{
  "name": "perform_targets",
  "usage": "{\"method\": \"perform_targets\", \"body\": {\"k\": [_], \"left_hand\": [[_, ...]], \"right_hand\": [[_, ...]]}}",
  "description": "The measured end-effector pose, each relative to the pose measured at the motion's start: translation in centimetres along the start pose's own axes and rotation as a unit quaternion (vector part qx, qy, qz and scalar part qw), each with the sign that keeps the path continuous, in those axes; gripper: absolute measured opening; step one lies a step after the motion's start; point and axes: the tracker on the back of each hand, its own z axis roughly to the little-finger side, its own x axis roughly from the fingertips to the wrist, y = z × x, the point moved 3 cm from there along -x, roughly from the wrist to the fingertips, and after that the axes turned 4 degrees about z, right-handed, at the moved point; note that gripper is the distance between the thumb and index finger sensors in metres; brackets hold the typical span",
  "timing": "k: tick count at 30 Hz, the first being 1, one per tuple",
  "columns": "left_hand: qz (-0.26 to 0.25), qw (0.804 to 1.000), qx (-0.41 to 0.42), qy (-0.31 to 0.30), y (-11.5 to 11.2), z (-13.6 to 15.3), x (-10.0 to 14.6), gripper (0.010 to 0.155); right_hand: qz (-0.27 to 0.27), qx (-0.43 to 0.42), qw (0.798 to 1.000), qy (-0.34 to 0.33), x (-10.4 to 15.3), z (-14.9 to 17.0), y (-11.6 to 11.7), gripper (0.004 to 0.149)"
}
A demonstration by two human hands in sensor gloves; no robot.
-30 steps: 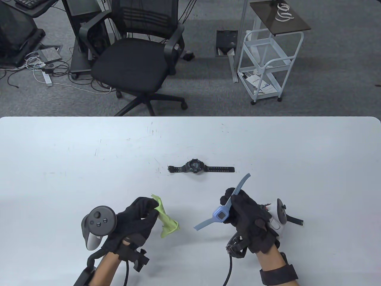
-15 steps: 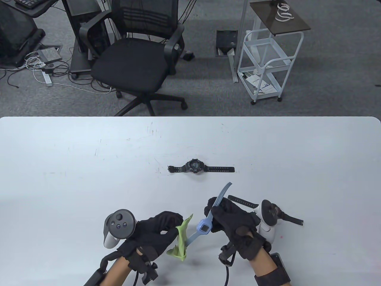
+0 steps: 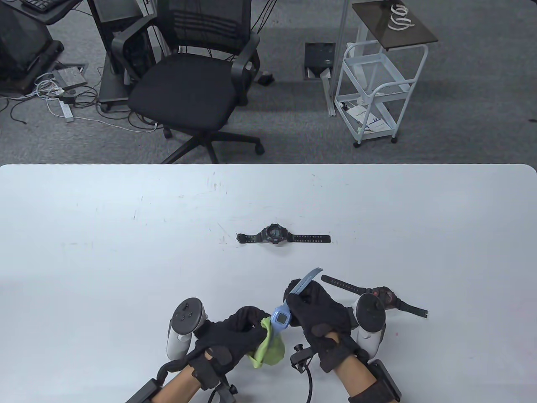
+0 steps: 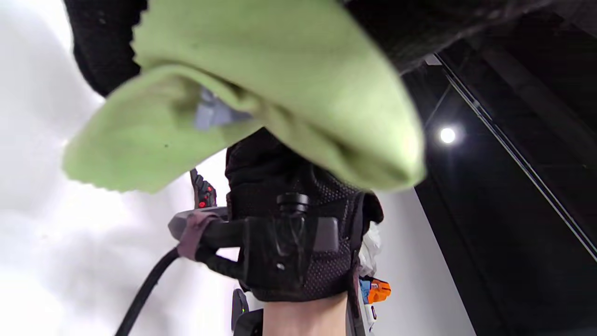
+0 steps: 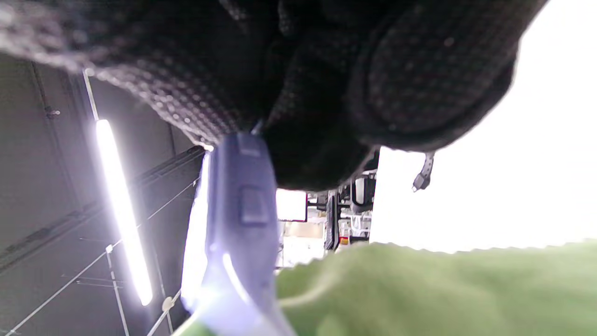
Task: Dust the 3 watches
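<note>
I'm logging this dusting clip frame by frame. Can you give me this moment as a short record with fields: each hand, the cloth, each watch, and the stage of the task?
left hand: grips the green cloth, wrapped round the blue watch's lower strap
right hand: holds the blue watch by its upper strap, above the table
black watch, centre: lies flat, straps spread, untouched
black watch, right: lies flat beside the right hand's tracker, partly hidden
stage: blue watch being wiped; both black watches lie on the table
</note>
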Motion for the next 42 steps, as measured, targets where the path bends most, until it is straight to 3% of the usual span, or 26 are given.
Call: {"method": "perform_targets", "body": {"k": [7,12,25,29,35,42], "left_hand": [[-0.038,0.998,-0.014,0.038,-0.5,0.9,-0.1,0.072],[-0.032,0.997,-0.044,0.051,-0.9,1.1,-0.1,0.053],[-0.066,0.977,-0.201,0.026,0.9,-1.0,0.4,0.05],[-0.078,0.976,-0.201,0.013,1.1,-1.3,0.6,0.049],[-0.039,0.982,-0.183,0.031,0.9,-0.8,0.3,0.051],[-0.078,0.972,-0.222,0.016,1.7,-1.4,0.8,0.046]], "right_hand": [[-0.001,-0.021,1.0,0.018,0.2,0.8,0.5,0.045],[-0.018,-0.031,0.999,0.024,0.0,0.9,0.8,0.046],[-0.023,-0.035,0.999,-0.002,-0.4,0.3,0.3,0.044],[-0.021,-0.039,0.999,0.001,-0.3,0.4,0.2,0.044],[-0.023,-0.034,0.999,-0.003,-0.4,0.4,0.2,0.044],[-0.03,-0.032,0.999,-0.009,-0.5,0.2,0.0,0.044]]}}
